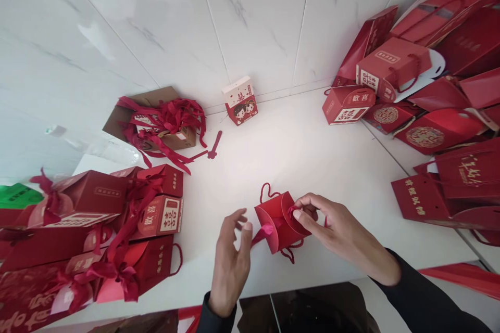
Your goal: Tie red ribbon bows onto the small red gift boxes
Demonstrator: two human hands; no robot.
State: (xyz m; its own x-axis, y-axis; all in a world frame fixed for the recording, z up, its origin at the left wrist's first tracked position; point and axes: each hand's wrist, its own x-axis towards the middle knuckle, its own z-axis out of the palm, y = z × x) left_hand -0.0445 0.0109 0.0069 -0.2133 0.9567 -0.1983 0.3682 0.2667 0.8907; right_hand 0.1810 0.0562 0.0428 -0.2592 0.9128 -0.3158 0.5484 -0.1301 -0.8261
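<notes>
A small red gift box (282, 226) with rope handles sits on the white table, its two rounded flaps standing up. Pink-red ribbon (262, 232) runs through it and comes out of the left flap. My right hand (326, 218) is at the right flap, thumb and forefinger pinched on the ribbon there. Just left of the box is my left hand (233, 255), fingers curved and apart, with nothing in them; it is near the ribbon's left end, and I see a small space between.
A cardboard box (156, 94) of red ribbons stands at the back left, beside a clear bottle (113, 153). Ribbon-tied boxes (150, 265) are stacked at left. An upright box (240, 101) stands by the wall. More red boxes (425, 135) are piled at right.
</notes>
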